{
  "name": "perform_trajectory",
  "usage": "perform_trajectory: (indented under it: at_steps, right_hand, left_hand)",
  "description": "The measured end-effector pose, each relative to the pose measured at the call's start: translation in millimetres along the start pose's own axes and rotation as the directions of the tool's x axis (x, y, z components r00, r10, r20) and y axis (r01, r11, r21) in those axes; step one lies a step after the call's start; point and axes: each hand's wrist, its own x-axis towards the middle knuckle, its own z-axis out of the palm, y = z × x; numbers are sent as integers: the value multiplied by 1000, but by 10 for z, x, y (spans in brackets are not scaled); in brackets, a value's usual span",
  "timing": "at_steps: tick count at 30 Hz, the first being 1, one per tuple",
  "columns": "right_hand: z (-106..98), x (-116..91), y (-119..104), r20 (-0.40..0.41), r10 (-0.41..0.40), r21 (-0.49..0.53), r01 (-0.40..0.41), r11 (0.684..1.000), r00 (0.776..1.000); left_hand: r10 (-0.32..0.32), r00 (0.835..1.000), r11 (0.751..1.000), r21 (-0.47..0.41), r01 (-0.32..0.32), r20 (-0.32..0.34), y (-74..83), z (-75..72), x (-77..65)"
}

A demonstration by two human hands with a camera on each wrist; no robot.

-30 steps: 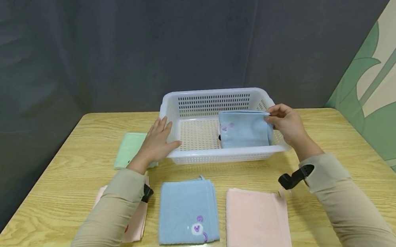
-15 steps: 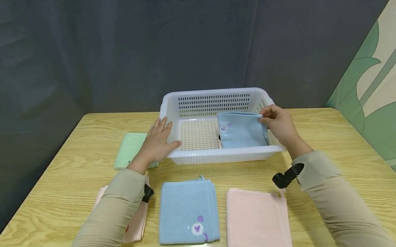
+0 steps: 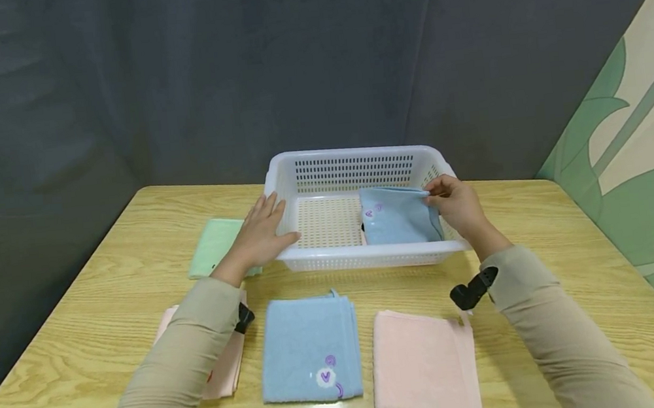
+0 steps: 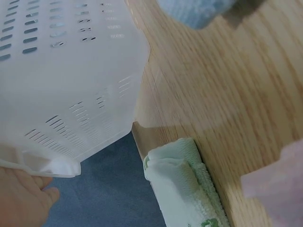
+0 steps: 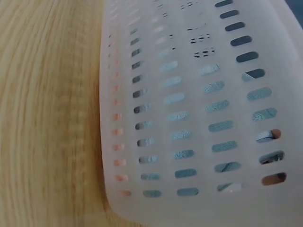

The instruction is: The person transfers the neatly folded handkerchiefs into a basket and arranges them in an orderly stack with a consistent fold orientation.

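In the head view, my right hand (image 3: 458, 204) pinches the upper right corner of a folded light-blue towel (image 3: 399, 220) in the right part of a white slotted plastic basket (image 3: 362, 258). A pale edge with a black spot shows beneath that towel's left side. My left hand (image 3: 259, 233) rests on the basket's left rim, fingers extended, its thumb over the inner side. Through the slots in the right wrist view, the blue towel (image 5: 222, 126) shows above something pinkish. The left wrist view has the left hand (image 4: 23, 198) touching the basket rim (image 4: 42, 172).
On the wooden table (image 3: 525, 356) lie a folded blue towel (image 3: 308, 347), a pink towel (image 3: 425, 365), a second pink towel (image 3: 225, 371) partly under the left forearm, and a green towel (image 3: 215, 244) left of the basket. A dark curtain (image 3: 290, 69) hangs behind.
My right hand has shifted a little left, bringing the held corner of the blue towel inward from the basket's right wall. The left hand has stayed in place.
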Motion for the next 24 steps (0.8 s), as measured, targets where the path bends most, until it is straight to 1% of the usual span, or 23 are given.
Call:
perform_trajectory:
  at_steps: [3, 8, 15, 22, 24]
  right_hand:
    - [3, 28, 9, 28, -11, -54, 12, 998, 1000]
    - [9, 58, 10, 61, -57, -117, 64, 991, 996]
    - [21, 79, 27, 93, -11, -156, 25, 988, 996]
    - [50, 83, 26, 126, -27, -206, 53, 977, 992]
    - [69, 92, 20, 132, -13, -216, 42, 976, 991]
  left_hand:
    - [-1, 1000, 1000, -2, 1, 1, 1, 1, -1]
    - [1, 1000, 1000, 3, -1, 1, 8, 3, 5]
    - [10, 1000, 1000, 4, -10, 9, 20, 3, 8]
    - [24, 1000, 1000, 17, -24, 12, 19, -21, -5]
    - [24, 1000, 999, 22, -24, 12, 9, -31, -11]
